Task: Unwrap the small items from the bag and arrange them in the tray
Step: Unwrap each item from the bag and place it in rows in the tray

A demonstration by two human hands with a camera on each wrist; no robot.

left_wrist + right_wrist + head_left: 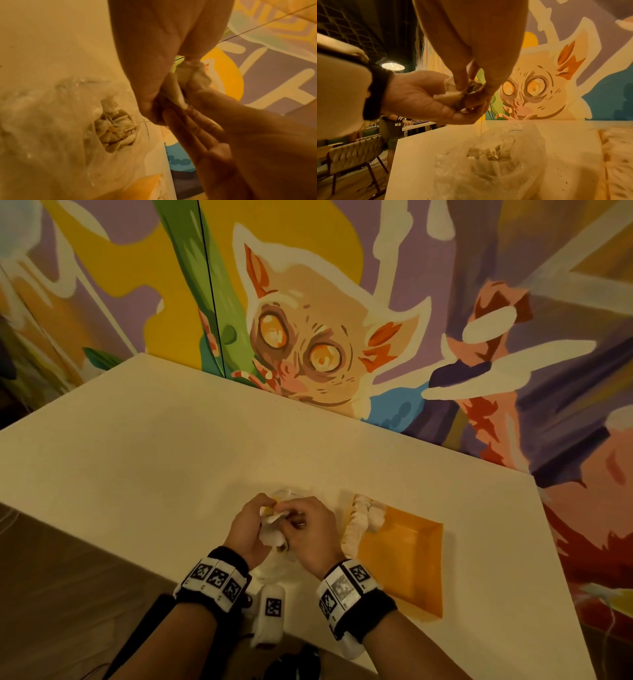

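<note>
Both hands meet over the middle of the white table (171, 457). My left hand (255, 520) cups a small item in white paper wrapping (270, 517). My right hand (301, 520) pinches the wrapping at its top. In the right wrist view a dark bit of the item (473, 86) shows through the opened paper (450, 96). Under the hands lies a clear plastic bag (42, 121) with more wrapped items (115, 129) inside. To the right is an orange tray (411, 559) with crumpled white pieces (363, 518) at its left edge.
A painted mural wall (342, 337) runs along the table's far edge. The table's near edge lies just behind my wrists. In the right wrist view, chairs (351, 155) and another person (392, 125) at a second table are off to the left.
</note>
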